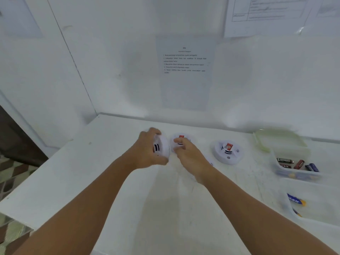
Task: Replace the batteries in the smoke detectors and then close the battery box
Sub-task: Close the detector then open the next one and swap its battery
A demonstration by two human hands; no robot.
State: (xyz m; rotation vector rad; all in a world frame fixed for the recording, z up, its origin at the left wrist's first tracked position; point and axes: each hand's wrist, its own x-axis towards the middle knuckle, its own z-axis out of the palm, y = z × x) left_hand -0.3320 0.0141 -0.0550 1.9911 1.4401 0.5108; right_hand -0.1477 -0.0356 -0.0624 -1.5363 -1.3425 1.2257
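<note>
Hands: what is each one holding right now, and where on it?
Left hand grips a white detector piece by its rim. Right hand holds another detector part at its near edge.

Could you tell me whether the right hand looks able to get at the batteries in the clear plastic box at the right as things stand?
Probably yes, once freed: the clear plastic box lies open, its green lid set behind it, batteries exposed. But the right hand grips a round white smoke detector.
</note>
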